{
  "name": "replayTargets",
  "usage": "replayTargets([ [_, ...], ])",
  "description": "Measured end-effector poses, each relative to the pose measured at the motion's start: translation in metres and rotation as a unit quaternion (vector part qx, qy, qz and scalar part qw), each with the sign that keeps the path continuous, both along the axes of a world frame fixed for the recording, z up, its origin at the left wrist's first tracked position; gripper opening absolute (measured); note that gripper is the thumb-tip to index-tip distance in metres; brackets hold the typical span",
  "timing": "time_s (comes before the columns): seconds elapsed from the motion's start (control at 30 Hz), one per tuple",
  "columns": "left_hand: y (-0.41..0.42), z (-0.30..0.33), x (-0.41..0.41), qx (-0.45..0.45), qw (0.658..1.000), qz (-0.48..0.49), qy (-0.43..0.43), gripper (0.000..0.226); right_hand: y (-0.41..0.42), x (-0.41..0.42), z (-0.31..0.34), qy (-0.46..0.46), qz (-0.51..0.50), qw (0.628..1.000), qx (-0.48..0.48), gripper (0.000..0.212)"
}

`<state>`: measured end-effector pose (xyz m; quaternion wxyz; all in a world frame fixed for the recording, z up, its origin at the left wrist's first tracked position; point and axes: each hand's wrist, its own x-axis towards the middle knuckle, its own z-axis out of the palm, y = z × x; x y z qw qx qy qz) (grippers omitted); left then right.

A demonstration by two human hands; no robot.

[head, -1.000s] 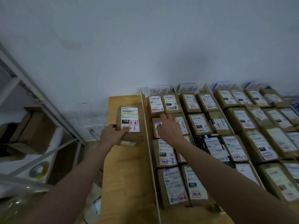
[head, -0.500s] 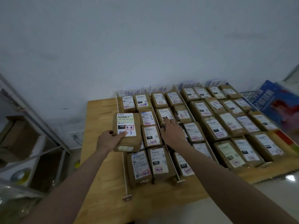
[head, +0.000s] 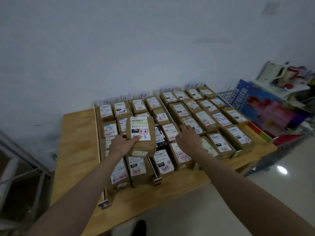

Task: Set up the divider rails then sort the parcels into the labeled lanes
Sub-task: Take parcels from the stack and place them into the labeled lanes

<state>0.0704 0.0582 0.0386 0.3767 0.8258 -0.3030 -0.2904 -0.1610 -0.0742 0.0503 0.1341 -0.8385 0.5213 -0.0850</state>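
Observation:
My left hand (head: 121, 145) grips a brown parcel (head: 142, 142) with a white label, held above the left lanes. My right hand (head: 190, 137) rests with fingers spread on the parcels (head: 171, 132) laid in the middle lanes. Several brown labelled parcels (head: 219, 119) fill rows between thin white divider rails (head: 97, 133) on the wooden table (head: 76, 150). Handwritten lane label cards (head: 139, 95) stand at the back against the wall. Parcels under the held one are partly hidden.
A blue printed box (head: 265, 106) and a stack of clutter (head: 286, 77) sit to the right of the table. A metal shelf frame (head: 22, 167) stands at the left. The table's bare strip lies left of the leftmost rail. Pale floor shows at lower right.
The view swung right and the held parcel moved from left of the rails to above the left lanes. My right hand shifted rightward across the laid parcels.

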Motion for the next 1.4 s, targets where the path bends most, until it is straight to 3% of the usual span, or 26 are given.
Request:
replayTargets([
  [0.33, -0.112, -0.006, -0.086, -0.017, 0.996, -0.086, 0.024, 0.036, -0.058, -0.1, -0.003, 0.009, -0.076, 0.997, 0.001, 0.047],
  [0.7, -0.287, -0.017, -0.189, -0.012, 0.986, -0.162, 0.026, 0.047, -0.195, -0.217, -0.008, 0.019, -0.16, 0.987, 0.005, 0.048],
  [1.03, -0.434, -0.018, -0.246, -0.01, 0.991, -0.131, 0.037, 0.053, -0.354, -0.264, -0.006, 0.051, -0.129, 0.99, -0.006, 0.049],
  [1.13, -0.453, -0.015, -0.257, -0.016, 0.99, -0.132, 0.04, 0.051, -0.383, -0.268, -0.016, 0.058, -0.109, 0.992, -0.001, 0.047],
  [1.4, -0.48, -0.033, -0.275, 0.018, 0.998, -0.036, 0.042, 0.072, -0.461, -0.265, -0.048, 0.036, -0.012, 0.999, 0.016, 0.049],
])
